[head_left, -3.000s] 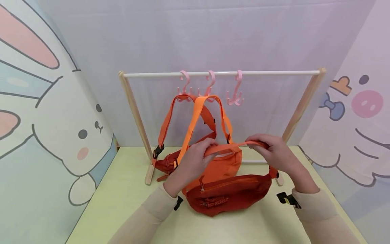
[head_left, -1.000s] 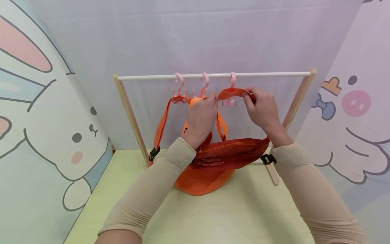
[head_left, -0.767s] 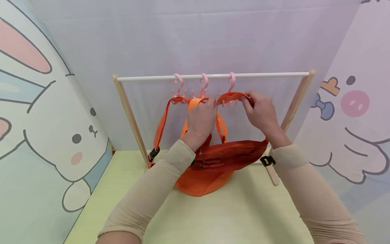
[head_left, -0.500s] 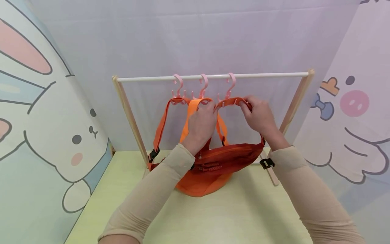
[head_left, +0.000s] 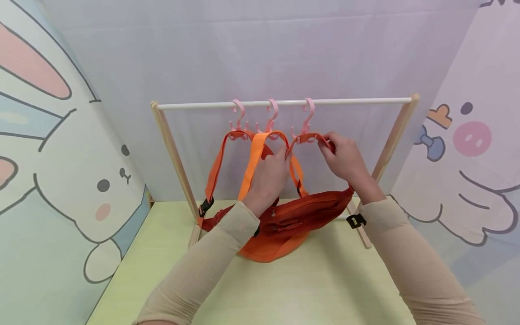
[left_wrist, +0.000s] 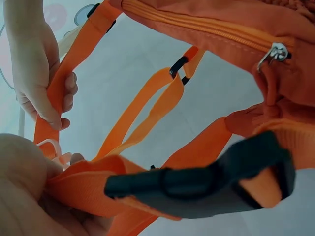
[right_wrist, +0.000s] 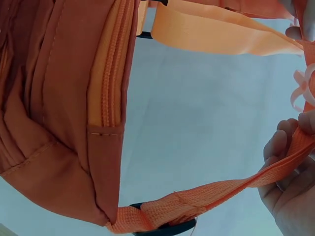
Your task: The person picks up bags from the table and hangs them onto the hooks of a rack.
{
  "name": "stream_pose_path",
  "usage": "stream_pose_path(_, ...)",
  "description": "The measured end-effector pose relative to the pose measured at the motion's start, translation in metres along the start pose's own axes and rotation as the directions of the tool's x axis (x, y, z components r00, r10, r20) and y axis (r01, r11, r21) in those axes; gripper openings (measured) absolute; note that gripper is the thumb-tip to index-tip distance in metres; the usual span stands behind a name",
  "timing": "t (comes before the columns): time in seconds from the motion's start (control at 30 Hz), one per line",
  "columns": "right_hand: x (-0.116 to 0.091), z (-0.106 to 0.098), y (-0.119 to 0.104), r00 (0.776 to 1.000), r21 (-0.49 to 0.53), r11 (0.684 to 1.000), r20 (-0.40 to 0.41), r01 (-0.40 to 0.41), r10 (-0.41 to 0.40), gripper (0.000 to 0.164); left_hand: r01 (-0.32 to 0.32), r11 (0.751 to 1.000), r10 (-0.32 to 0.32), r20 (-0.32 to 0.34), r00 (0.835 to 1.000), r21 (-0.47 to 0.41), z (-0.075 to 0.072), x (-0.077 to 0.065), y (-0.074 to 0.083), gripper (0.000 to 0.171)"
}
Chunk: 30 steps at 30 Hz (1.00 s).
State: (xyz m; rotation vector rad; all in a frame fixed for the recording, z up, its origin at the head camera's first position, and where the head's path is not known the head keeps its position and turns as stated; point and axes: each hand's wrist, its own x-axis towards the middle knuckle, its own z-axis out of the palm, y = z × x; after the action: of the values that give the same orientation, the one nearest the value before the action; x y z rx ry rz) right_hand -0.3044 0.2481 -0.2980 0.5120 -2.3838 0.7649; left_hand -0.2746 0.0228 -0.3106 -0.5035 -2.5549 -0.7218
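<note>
A rust-red waist bag (head_left: 313,210) hangs in front of the rail by its strap (head_left: 307,136), which lies across the lower prongs of the right-hand pink hook (head_left: 310,110). My left hand (head_left: 270,176) holds the strap just left of that hook, and in the left wrist view its black buckle (left_wrist: 206,182) sticks out beside the palm. On the hook's other side, my right hand (head_left: 344,158) pinches the strap between thumb and fingers. In the right wrist view the strap runs from the right hand (right_wrist: 290,172) down to the bag's corner.
Two more bags hang close by: a bright orange one (head_left: 268,253) from the middle hook (head_left: 273,112) and a red-orange one (head_left: 211,222) from the left hook (head_left: 240,110). The white rail (head_left: 357,101) has wooden legs (head_left: 174,158) standing on the pale table (head_left: 284,293).
Both hands have lifted the rust-red bag from low in front up to the right-hand hook. Since then the strap has come down onto the prongs, with the left hand lowering slightly.
</note>
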Motion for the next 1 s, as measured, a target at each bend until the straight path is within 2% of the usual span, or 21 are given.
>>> stream_pose_path(0.1,-0.002,0.001,0.001,1.000,0.009,1.000,0.012,-0.022,0.022,0.018,-0.004,1.000,0.004,-0.016,1.000,0.002,0.004,-0.004,-0.003,0.018)
stream_pose_path(0.33,-0.007,0.002,0.005,0.999,0.018,0.999,0.022,-0.047,0.046,0.016,0.029,0.998,-0.030,-0.024,0.999,-0.052,0.016,-0.017,-0.007,0.018)
stream_pose_path(0.5,-0.011,0.005,0.011,0.999,0.026,0.998,0.019,-0.051,0.051,0.019,0.034,0.999,-0.036,-0.049,0.998,-0.034,0.023,-0.026,-0.008,0.037)
stream_pose_path(0.63,-0.016,0.007,0.016,0.998,0.037,0.998,0.015,-0.058,0.058,0.024,0.038,0.997,-0.041,-0.045,0.998,-0.066,0.027,-0.034,-0.008,0.051)
stream_pose_path(0.8,-0.024,0.011,0.021,0.996,0.054,0.994,0.020,-0.091,0.090,0.031,0.042,0.994,-0.047,-0.046,0.998,-0.102,0.032,-0.046,-0.010,0.062)
stream_pose_path(1.0,-0.032,0.015,0.026,0.993,0.075,0.991,0.030,-0.112,0.110,0.037,0.025,0.996,-0.030,-0.062,0.998,-0.081,0.037,-0.066,-0.010,0.071)
